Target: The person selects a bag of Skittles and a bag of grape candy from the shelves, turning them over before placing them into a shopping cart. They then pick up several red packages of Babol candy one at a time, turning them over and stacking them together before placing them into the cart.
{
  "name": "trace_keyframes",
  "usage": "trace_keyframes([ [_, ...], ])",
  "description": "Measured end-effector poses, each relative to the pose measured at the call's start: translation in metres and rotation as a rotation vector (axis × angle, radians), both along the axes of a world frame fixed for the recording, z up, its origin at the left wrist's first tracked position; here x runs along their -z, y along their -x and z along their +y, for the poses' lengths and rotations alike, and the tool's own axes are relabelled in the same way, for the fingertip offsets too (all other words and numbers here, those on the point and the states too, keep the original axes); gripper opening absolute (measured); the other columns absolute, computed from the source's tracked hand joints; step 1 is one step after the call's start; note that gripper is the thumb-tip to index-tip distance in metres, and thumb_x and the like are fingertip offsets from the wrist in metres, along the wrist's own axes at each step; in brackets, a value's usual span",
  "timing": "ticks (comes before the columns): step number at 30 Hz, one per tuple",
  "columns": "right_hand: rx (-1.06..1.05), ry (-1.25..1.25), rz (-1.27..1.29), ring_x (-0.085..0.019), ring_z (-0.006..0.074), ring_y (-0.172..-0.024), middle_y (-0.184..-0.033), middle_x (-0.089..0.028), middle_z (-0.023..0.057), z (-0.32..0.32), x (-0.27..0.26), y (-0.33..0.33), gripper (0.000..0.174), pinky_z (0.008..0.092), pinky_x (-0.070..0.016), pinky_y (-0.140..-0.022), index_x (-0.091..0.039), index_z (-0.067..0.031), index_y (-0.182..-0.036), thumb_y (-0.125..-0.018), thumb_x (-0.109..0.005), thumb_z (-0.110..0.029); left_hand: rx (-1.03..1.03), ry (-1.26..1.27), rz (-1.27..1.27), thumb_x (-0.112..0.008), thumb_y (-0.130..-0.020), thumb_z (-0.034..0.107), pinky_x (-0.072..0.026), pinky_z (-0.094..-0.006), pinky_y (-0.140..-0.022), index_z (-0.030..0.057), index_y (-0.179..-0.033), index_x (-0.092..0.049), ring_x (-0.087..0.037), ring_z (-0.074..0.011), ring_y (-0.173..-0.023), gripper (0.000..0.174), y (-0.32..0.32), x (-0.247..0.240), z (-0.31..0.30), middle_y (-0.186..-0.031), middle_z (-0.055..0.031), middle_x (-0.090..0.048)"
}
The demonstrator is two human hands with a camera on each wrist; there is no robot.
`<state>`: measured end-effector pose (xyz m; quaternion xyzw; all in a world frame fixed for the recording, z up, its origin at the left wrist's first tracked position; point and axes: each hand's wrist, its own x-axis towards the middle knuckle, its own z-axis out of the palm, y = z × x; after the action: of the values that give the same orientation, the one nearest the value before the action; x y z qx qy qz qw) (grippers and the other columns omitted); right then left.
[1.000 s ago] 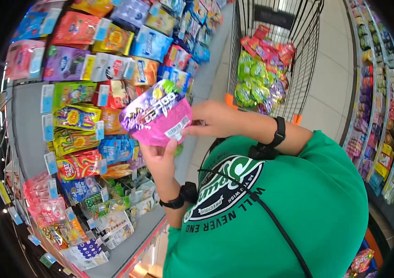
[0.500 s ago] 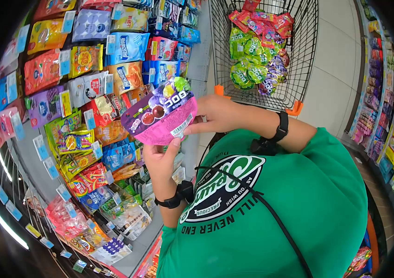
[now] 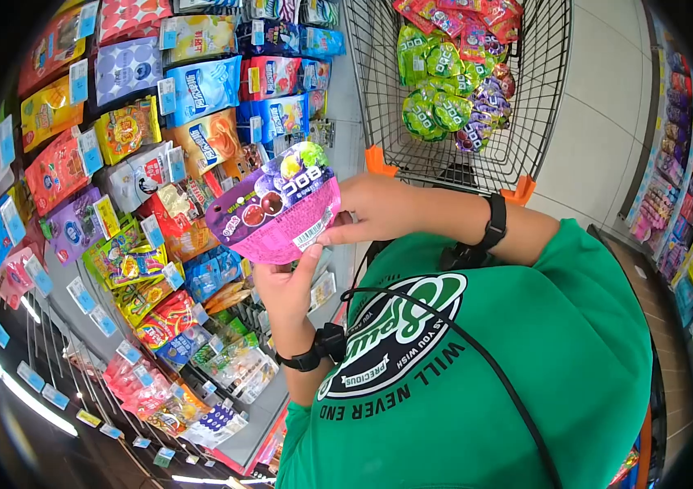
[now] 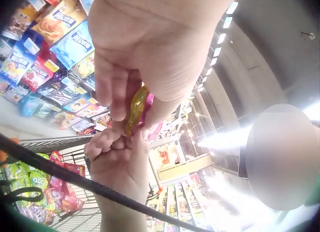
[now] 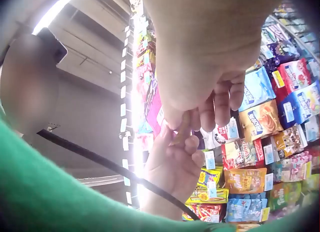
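Head view: we log 1 purple-and-pink candy pouch (image 3: 277, 212), held up between the rack of candy bags (image 3: 143, 147) and the green shirt (image 3: 526, 367). The left hand (image 3: 285, 281) grips its lower edge and the right hand (image 3: 379, 204) pinches its right edge. 1 wire cart (image 3: 538, 106) stands beyond.
Left wrist view: we note fingers curled around the pouch rim.
Right wrist view: we note both hands close together, clamped on the pouch.

Purple-pink candy pouch (image 3: 275, 213), held tilted, possibly grape
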<state>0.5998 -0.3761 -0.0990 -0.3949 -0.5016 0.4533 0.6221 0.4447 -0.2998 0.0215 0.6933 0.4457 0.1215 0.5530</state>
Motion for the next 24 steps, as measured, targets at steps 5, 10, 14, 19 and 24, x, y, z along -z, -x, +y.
trace_keyframes([
  [5,-0.051,-0.002,-0.009,-0.063,0.0222,-0.067,-0.079,-0.064,0.0089,-0.009,-0.005,-0.010,0.027,0.0349,-0.0505,-0.062,-0.064,-0.0070,-0.103,-0.087,-0.066,-0.029,0.009,-0.002,-0.032,-0.074,-0.080,0.005,-0.0476,-0.0314,-0.088,-0.0029,-0.117,-0.056,-0.062,-0.0171,-0.098,0.042,-0.007,0.000,-0.009,-0.109,-0.0099,-0.065],
  [10,0.066,0.083,0.023,-0.061,0.0177,-0.061,-0.070,-0.062,0.0067,-0.018,-0.008,-0.007,0.037,0.0306,-0.0481,-0.057,-0.063,-0.0056,-0.097,-0.085,-0.068,-0.040,0.023,-0.008,-0.050,-0.073,-0.079,0.003,-0.0461,-0.0328,-0.091,-0.0034,-0.117,-0.056,-0.061,-0.0180,-0.102,0.042,0.003,-0.001,-0.012,-0.112,-0.0107,-0.064],
  [14,0.120,0.314,0.068,-0.061,0.0154,-0.072,-0.078,-0.062,0.0047,-0.019,-0.020,-0.004,0.026,0.0312,-0.0490,-0.063,-0.059,-0.0053,-0.098,-0.087,-0.069,-0.027,-0.041,-0.281,-0.090,-0.072,-0.078,0.001,-0.0442,-0.0340,-0.093,-0.0057,-0.117,-0.056,-0.060,-0.0193,-0.101,0.042,0.002,0.002,-0.018,-0.111,-0.0117,-0.063],
  [19,0.107,-0.028,0.328,-0.061,0.0147,-0.092,-0.103,-0.060,0.0074,-0.023,-0.041,0.012,0.044,0.0289,-0.0500,-0.072,-0.052,-0.0026,-0.115,-0.084,-0.072,-0.025,0.246,-1.006,0.134,-0.077,-0.064,0.000,-0.0480,-0.0296,-0.074,0.0063,-0.116,-0.065,-0.057,-0.0223,-0.087,0.053,-0.005,-0.011,-0.023,-0.095,-0.0089,-0.056],
  [24,0.059,-0.150,0.482,-0.058,0.0169,-0.105,-0.115,-0.060,0.0093,-0.023,-0.040,0.023,0.059,0.0327,-0.0493,-0.088,-0.048,-0.0019,-0.127,-0.081,-0.075,-0.028,0.286,-0.957,0.115,-0.076,-0.066,0.000,-0.0487,-0.0300,-0.073,0.0057,-0.119,-0.063,-0.055,-0.0213,-0.092,0.055,-0.011,-0.011,-0.026,-0.099,-0.0088,-0.052],
])
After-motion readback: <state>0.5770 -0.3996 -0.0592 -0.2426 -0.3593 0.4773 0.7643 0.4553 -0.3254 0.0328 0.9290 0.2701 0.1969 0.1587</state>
